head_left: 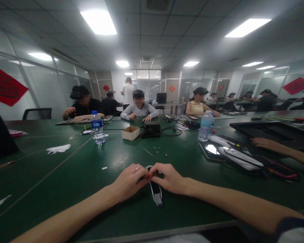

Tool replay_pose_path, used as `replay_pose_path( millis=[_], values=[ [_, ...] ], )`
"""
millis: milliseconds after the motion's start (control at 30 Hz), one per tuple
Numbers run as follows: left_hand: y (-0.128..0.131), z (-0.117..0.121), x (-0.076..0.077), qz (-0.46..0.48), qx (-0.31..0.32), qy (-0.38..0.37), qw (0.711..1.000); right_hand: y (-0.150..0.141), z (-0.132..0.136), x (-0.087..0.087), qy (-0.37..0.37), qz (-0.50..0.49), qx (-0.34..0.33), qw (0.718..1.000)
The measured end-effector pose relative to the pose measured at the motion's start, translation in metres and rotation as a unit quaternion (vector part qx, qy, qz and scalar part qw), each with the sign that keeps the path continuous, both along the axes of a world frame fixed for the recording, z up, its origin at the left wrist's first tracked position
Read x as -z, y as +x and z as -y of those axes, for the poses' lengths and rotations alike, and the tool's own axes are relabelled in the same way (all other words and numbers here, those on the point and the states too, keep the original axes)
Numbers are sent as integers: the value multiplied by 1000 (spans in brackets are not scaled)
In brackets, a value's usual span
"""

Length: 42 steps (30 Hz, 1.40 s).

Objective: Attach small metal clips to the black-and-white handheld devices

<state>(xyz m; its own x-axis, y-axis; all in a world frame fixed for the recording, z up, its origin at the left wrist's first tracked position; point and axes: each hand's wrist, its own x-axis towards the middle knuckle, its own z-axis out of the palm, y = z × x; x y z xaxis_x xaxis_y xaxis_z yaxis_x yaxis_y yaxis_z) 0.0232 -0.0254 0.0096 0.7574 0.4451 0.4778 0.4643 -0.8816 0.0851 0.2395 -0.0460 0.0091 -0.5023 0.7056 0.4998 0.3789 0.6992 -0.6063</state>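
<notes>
A slim, long casing (156, 189) with a white rim, a dark middle and a grey near end lies on the green table in front of me. Over its far half my left hand (129, 180) and my right hand (168, 179) meet, thumbs and fingers pinched together. Both hands touch or hover right at the casing; their fingertips hide that part. Whatever is between the fingers is too small or covered to make out. A ring shows on a finger of my left hand.
Small bits lie beyond my hands on the green table (86, 179). Farther off stand an open box (131, 133), a black device (151, 129) and water bottles (97, 128). To the right are a tablet (211, 150), white-and-black parts (239, 158) and another person's hand (267, 143).
</notes>
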Motion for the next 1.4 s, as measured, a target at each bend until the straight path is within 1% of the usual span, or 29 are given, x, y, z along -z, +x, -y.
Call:
replay_pose_path(
  millis=[67,167,233,300,400,500,633,800,967,1133,1300,1400],
  values=[
    [0,0,1,4,14,6,1000,1,1,0,15,20,-13,1000],
    [-3,1,-2,10,48,20,999,3,0,-2,38,43,-25,998],
    [-5,0,-6,10,67,35,997,4,-1,-3,68,46,-30,996],
    [-8,-4,-8,6,66,37,997,7,-4,-4,107,47,-17,993],
    [-15,-15,-6,-8,43,-19,999,15,-14,-5,153,73,23,985],
    [-23,-29,0,-1,14,-88,996,24,-25,-4,168,115,52,978],
    [-28,-41,6,13,-7,-134,991,29,-30,-4,143,170,86,971],
    [-22,-41,4,18,-30,-160,987,26,-28,-7,104,211,98,967],
    [-18,-39,3,28,-31,-165,985,24,-28,-8,78,219,104,967],
    [-17,-40,4,31,-35,-170,984,24,-29,-6,67,217,98,969],
    [-17,-41,6,28,-58,-189,980,23,-30,-5,54,207,123,969],
    [-16,-39,4,40,-70,-207,975,23,-31,-2,50,211,122,968]
  ],
)
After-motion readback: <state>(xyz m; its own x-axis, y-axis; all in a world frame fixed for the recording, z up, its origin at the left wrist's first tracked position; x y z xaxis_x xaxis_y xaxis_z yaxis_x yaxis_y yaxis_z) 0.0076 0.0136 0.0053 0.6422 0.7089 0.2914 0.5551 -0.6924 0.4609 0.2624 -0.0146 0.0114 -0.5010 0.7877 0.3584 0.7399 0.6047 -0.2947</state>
